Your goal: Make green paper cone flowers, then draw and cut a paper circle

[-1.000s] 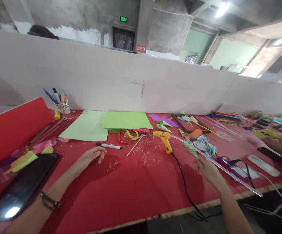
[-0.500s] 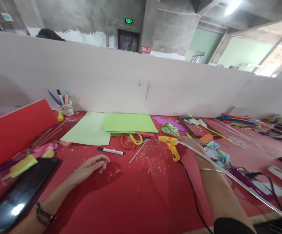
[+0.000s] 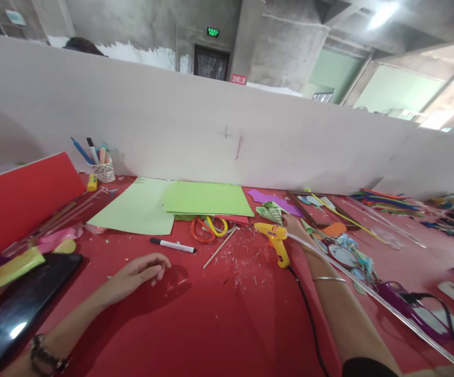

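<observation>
My left hand (image 3: pixel 142 273) hovers above the red table at left, fingers loosely bent and nothing in them, just below a black-and-white marker (image 3: pixel 173 245). My right hand (image 3: pixel 294 226) reaches forward behind a yellow hot glue gun (image 3: pixel 276 243), which hides much of it. Its fingers are close to a rolled green patterned paper piece (image 3: pixel 270 212); whether they grip it is hidden. A long clear glue stick (image 3: pixel 352 283) runs from the gun's back across my right forearm. The gun's black cord (image 3: pixel 309 314) trails toward me.
Green paper sheets (image 3: pixel 207 199) lie at the back middle, a thin wooden stick (image 3: pixel 221 247) below them. A black tablet-like slab (image 3: pixel 26 303) and a red board (image 3: pixel 26 201) are at left. A pen cup (image 3: pixel 104 171) stands by the white partition (image 3: pixel 172 125). A purple tool (image 3: pixel 411 309) lies at right.
My right hand has moved forward and slightly left, toward the rolled green paper. My left hand shows little change, and the view has shifted slightly.
</observation>
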{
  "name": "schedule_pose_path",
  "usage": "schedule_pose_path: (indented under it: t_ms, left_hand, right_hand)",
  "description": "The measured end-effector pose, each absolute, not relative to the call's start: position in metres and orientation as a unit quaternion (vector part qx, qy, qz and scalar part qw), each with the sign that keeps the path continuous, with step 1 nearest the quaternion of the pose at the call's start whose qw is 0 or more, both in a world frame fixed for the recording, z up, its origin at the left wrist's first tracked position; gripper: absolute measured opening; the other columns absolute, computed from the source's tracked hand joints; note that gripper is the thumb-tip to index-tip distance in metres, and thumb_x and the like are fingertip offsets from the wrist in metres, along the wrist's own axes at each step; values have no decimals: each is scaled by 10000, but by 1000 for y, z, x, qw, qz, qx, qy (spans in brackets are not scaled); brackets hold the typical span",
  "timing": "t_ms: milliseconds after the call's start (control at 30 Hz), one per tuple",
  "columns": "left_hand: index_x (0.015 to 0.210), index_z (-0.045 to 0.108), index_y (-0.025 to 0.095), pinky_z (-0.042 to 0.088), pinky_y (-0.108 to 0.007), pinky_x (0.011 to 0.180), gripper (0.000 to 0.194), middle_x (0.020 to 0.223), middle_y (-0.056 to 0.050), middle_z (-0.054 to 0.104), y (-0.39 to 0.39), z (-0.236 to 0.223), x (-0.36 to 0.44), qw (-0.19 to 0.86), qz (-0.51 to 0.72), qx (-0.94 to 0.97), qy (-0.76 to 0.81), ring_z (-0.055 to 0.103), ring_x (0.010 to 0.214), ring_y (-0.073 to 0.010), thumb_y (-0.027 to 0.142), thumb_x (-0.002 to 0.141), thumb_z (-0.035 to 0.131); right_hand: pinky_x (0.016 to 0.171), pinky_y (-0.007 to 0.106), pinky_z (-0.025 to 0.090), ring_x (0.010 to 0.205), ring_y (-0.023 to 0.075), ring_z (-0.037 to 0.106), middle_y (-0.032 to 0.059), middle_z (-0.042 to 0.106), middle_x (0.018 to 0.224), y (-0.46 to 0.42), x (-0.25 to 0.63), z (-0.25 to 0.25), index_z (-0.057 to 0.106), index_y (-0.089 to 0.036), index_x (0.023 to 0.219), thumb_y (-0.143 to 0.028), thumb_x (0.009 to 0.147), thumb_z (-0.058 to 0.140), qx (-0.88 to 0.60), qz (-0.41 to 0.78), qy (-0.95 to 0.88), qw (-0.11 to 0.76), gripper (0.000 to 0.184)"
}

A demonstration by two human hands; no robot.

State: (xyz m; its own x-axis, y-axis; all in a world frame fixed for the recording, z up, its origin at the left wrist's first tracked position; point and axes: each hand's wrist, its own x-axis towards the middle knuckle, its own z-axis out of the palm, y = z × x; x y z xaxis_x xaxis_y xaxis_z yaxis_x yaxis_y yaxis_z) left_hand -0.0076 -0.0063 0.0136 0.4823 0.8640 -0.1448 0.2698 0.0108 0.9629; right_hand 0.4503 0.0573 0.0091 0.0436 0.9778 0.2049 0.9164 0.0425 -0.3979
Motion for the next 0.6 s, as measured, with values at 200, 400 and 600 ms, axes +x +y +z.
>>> schedule_pose_path:
  t_ms: [200, 400, 600]
  left_hand:
    - [844, 588, 193, 405, -229, 594, 245, 703, -8, 557, -6, 13, -9, 558, 258, 657, 437, 485, 582, -116, 404, 742, 514]
    - [867, 578, 189, 401, -222, 604, 247, 735, -11, 561, -5, 8, -11, 550, 241, 666, 442, 490, 612, -117, 395, 760, 496]
    - [885, 540, 176, 402, -230, 632, 306, 758, -10, 537, -5, 11, -12, 538, 217, 679, 450, 484, 630, -109, 449, 785, 442]
  right_hand:
    - [617, 239, 341, 690, 121, 519, 127, 601, 781, 80, 453, 5, 561, -47, 775, -309, 787, 367, -698, 51, -696, 162, 326]
    - [677, 255, 336, 794, 153, 551, 174, 595, 859, 97, 466, 0, 564, -33, 855, -368, 834, 316, -725, 25, -677, 124, 418]
    - [718, 241, 355, 877, 193, 567, 175, 605, 956, 109, 478, -12, 563, -75, 957, -301, 839, 392, -783, 3, -615, 94, 307]
